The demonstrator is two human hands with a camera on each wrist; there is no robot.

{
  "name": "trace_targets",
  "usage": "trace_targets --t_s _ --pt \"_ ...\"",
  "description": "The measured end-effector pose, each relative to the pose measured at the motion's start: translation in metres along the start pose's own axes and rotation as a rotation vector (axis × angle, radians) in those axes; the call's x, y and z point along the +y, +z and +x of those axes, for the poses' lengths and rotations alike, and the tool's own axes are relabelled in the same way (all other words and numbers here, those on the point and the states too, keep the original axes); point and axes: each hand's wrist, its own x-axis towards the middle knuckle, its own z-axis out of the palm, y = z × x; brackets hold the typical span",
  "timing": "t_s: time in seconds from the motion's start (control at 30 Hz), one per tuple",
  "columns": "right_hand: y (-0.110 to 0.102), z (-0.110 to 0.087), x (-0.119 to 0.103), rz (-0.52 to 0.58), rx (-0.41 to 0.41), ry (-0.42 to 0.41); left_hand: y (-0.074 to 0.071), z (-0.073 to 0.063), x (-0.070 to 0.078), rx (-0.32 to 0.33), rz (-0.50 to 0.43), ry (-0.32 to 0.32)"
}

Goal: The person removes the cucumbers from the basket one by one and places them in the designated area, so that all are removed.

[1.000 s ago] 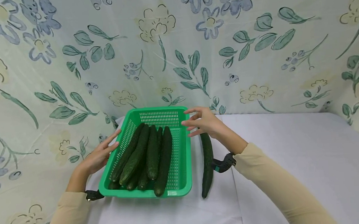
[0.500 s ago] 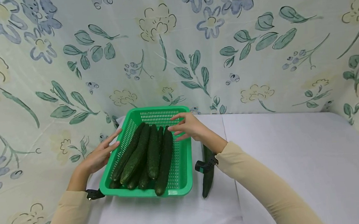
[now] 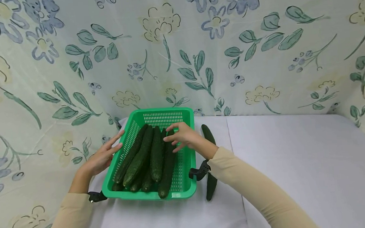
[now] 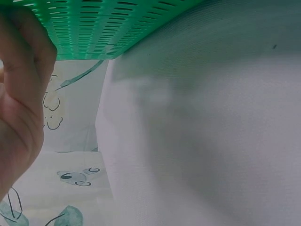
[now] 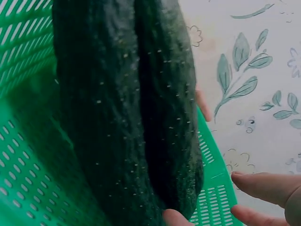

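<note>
Several dark green cucumbers (image 3: 138, 157) lie lengthwise in a green plastic basket (image 3: 191, 170) with slotted walls. Along the basket's left rim rests my left hand (image 3: 102, 158), its fingers extended; the left wrist view shows this hand (image 4: 21, 89) against the slotted wall (image 4: 103, 28). My right hand (image 3: 184, 135) is over the basket's right half, fingers loosely spread at the far end of the rightmost cucumber (image 3: 166, 177). In the right wrist view, two cucumbers (image 5: 108, 103) fill the middle, and fingertips (image 5: 258, 183) stand apart from each other at lower right.
One more cucumber (image 3: 211, 188) lies on the white tablecloth (image 3: 284, 156) just right of the basket, partly behind the right wrist. A floral cloth (image 3: 205, 73) hangs behind the table and down its left side. Each wrist carries a black strap.
My right hand has moved left and nearer, from the basket's right rim to over the rightmost cucumber inside. The left hand has stayed at the left rim.
</note>
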Motion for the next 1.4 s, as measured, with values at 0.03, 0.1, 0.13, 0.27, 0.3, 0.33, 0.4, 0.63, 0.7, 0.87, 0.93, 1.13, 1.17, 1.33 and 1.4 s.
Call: trace_targets --t_s 0.03,0.1,0.13,0.27,0.3,0.33,0.4,0.63,0.7,0.87,0.93,1.13,1.17,1.33,1.4 --pt "0.001 0.000 0.000 -0.010 -0.001 0.007 0.000 0.000 0.000 0.004 0.005 0.000" --pt "0.002 0.001 0.002 -0.027 0.000 0.017 0.000 0.000 0.000 0.006 0.016 0.008" --pt "0.003 0.002 0.002 -0.035 0.002 0.022 0.000 0.000 0.000 0.007 0.021 0.011" --pt "0.005 0.002 0.004 -0.066 0.016 0.031 0.000 0.000 0.000 0.009 0.035 0.022" --pt "0.006 0.002 0.004 -0.074 0.019 0.034 0.000 0.000 0.000 0.015 0.045 0.020" --pt "0.006 0.003 0.004 -0.083 0.020 0.039 0.000 0.000 0.000 0.015 0.052 0.016" --pt "0.007 0.004 0.005 -0.103 0.021 0.045 0.000 0.000 0.000 0.015 0.062 0.008" --pt "0.011 0.007 0.010 -0.155 0.025 0.076 -0.002 0.001 0.000 -0.002 0.012 0.002" --pt "0.012 0.007 0.012 -0.162 0.029 0.086 -0.001 0.001 0.000 0.004 0.017 0.003" --pt "0.014 0.008 0.014 -0.141 0.042 0.109 0.000 0.000 0.001 0.018 0.040 0.009" --pt "0.015 0.009 0.015 -0.121 0.038 0.125 0.001 0.000 0.001 0.020 0.035 0.011" --pt "0.016 0.011 0.017 -0.064 0.008 0.181 0.000 0.000 0.001 0.024 0.035 0.014" --pt "0.016 0.011 0.017 -0.062 0.006 0.184 0.000 0.000 0.000 0.025 0.036 0.012" --pt "0.016 0.013 0.019 -0.056 -0.012 0.186 0.000 -0.001 -0.001 0.028 0.040 0.001" --pt "0.016 0.013 0.019 -0.056 -0.023 0.184 0.000 0.000 -0.001 0.031 0.041 -0.002"
